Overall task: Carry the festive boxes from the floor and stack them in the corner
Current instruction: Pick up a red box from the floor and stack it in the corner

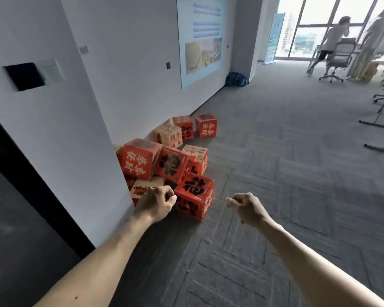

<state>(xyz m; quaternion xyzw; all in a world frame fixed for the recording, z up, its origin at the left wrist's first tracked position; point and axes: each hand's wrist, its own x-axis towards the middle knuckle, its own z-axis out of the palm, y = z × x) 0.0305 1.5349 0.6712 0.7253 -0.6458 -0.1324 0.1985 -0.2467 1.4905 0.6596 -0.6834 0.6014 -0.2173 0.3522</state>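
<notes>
1. The person holds both bare arms forward over the grey carpet [297, 173].
2. The left hand [159, 203] has its fingers curled into the palm, with the thumb tip pressed on the first finger. I see nothing inside it. It is in the air just in front of the pile.
3. The right hand [245, 208] is also curled. Its thumb and first finger pinch a thin thread [218, 220], very faint, which hangs down toward the carpet.
4. The festive boxes [177, 165], red and beige with big characters, lie in an untidy pile on the floor against the white wall [120, 63], beside the wall's corner edge. Some lean on each other.
5. The nearest red box [194, 198] stands on the carpet between the two hands, a little behind them.
6. Further along the wall, two more red boxes [205, 125] stand side by side.
7. Above them a large poster [201, 41] is on the wall, and a dark bag [235, 79] lies at its far end.
8. Far away, by the bright windows, two people [335, 38] stand near an office chair [339, 60].
</notes>
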